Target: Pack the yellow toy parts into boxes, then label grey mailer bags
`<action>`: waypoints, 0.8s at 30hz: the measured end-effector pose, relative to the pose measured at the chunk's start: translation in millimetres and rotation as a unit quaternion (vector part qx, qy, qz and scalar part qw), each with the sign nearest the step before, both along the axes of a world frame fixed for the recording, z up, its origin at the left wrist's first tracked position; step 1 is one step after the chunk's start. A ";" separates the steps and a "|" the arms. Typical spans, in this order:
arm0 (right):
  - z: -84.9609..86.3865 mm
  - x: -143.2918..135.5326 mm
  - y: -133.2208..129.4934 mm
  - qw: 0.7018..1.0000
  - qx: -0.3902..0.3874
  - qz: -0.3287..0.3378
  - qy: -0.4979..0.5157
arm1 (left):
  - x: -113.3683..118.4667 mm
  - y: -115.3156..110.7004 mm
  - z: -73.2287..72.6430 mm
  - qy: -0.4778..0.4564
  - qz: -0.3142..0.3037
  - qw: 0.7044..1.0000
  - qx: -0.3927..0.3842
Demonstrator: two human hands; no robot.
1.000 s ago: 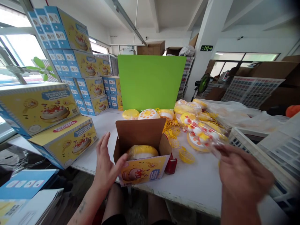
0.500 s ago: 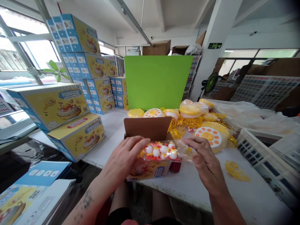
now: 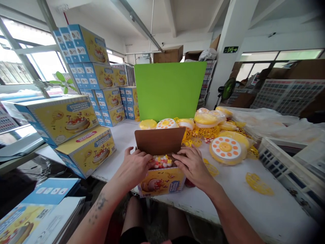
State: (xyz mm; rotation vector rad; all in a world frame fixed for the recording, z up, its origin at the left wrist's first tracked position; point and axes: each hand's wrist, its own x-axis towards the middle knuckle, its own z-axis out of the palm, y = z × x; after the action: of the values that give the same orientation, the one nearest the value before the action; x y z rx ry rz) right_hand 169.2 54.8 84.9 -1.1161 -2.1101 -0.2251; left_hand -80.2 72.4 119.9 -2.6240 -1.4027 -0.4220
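I judge the step in hand to be seating a clear bag of small red, white and yellow pieces (image 3: pixel 162 161) in the open box (image 3: pixel 162 183) in front of me. As I read it, the next move calls for light, even pressure from both sides, so the bag lies level below the rim with no film snagged, and then for getting my fingers clear of the brown rear flap (image 3: pixel 159 140), which stands up at the opening's twelve o'clock.

The bag is in the mouth of the box, between my two sets of fingers. My left fingers (image 3: pixel 146 159) bend over the nine o'clock side, close against that end of the bag; my right fingers (image 3: pixel 180 159) reach in from three o'clock, bent and slightly parted, over the other end. I cannot tell whether either set pinches the film or only rests on it.

The box sits near my edge of the white surface (image 3: pixel 228 200). From it, at about two o'clock, lies a yellow disc with a white, orange-dotted face (image 3: pixel 225 146); just past three o'clock lies a thin yellow piece (image 3: pixel 259 184). Two stacked printed boxes (image 3: pixel 72 130) stand between nine and ten.
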 end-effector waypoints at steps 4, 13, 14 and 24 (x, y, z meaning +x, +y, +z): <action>1.1 -1.5 -3.5 1.000 -0.014 -0.013 -0.016 | 10.6 -10.8 8.1 0.025 0.037 0.994 0.102; -6.2 -5.7 -6.1 0.996 0.008 0.015 0.093 | 10.2 -18.9 -29.8 0.027 -0.060 0.980 0.185; -10.5 -2.2 -5.5 0.991 0.015 0.007 0.134 | 9.2 -18.5 -32.6 0.024 -0.067 0.977 0.200; -110.0 165.3 -11.6 0.855 -0.024 -0.488 0.175 | 9.2 -20.3 -32.6 0.001 -0.067 0.970 0.234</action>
State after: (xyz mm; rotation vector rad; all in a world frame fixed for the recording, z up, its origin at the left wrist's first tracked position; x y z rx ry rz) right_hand 334.5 43.2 -25.1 -2.0100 -1.0821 -0.3958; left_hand -71.0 52.1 87.3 -2.3296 -0.9757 -0.6725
